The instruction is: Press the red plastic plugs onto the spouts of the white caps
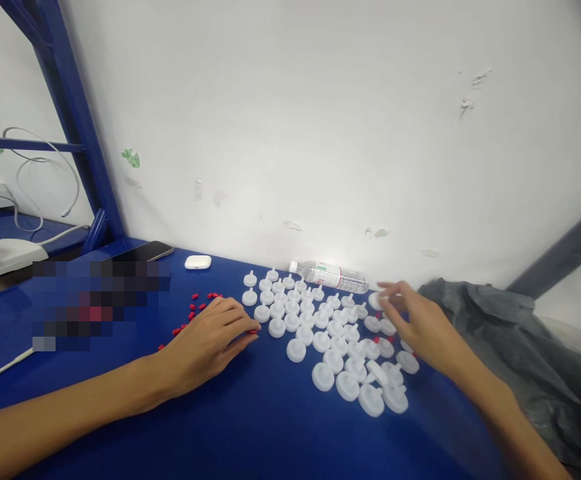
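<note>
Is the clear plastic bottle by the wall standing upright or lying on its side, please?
On its side: the bottle lies lengthwise along the foot of the wall, its white cap at the left end.

Single view from head, fairly near, facing forward and down across blue tabletop (270, 427) toward white wall (320, 133).

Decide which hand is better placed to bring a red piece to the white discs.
Probably the left hand: its fingers hold a red piece beside the white discs, while the right hand shows none.
</note>
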Demonstrator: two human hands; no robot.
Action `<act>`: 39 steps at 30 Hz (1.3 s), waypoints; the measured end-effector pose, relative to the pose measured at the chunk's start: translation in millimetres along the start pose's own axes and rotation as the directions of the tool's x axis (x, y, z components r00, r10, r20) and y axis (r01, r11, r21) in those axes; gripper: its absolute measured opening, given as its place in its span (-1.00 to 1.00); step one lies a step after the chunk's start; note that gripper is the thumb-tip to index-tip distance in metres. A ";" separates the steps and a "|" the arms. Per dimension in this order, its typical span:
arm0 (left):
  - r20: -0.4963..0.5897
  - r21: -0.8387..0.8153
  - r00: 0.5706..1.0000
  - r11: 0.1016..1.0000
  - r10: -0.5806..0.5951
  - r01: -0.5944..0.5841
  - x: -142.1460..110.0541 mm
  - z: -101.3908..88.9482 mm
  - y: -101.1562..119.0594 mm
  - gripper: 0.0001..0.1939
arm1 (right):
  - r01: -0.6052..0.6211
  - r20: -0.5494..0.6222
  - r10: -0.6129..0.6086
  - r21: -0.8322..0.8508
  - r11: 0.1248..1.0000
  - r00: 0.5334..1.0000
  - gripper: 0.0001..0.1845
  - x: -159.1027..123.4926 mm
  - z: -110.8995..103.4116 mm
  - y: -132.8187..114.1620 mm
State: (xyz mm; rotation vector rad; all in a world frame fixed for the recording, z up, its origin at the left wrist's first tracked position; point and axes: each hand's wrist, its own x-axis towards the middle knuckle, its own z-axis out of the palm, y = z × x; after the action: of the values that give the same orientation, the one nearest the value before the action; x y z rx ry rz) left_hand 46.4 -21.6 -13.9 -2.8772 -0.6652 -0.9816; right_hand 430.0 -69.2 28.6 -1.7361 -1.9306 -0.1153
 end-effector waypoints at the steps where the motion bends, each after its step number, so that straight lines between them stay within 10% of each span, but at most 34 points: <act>1: -0.018 -0.009 1.000 1.000 0.013 -0.013 0.1 0.2 0.4 -0.87 | 0.006 -0.065 -0.004 0.036 0.999 0.998 -0.78 -0.8 0.6 -4.4; 14: -0.116 -0.176 0.989 0.978 0.092 -0.112 -2.3 -2.4 31.2 -0.72 | 0.632 -0.139 -0.620 0.075 0.771 0.772 -0.62 -37.4 35.2 -105.7; 39: -0.127 -0.159 0.986 0.978 0.112 -0.132 -4.3 3.1 33.8 -0.82 | 0.694 -0.118 -0.683 0.143 0.706 0.720 -0.90 -50.9 49.7 -125.3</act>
State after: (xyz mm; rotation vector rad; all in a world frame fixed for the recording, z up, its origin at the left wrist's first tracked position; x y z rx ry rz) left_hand 58.8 -53.5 -15.3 -2.9285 -0.4104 -1.2320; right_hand 296.7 -115.8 -0.5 -0.7987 -2.3702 -0.2482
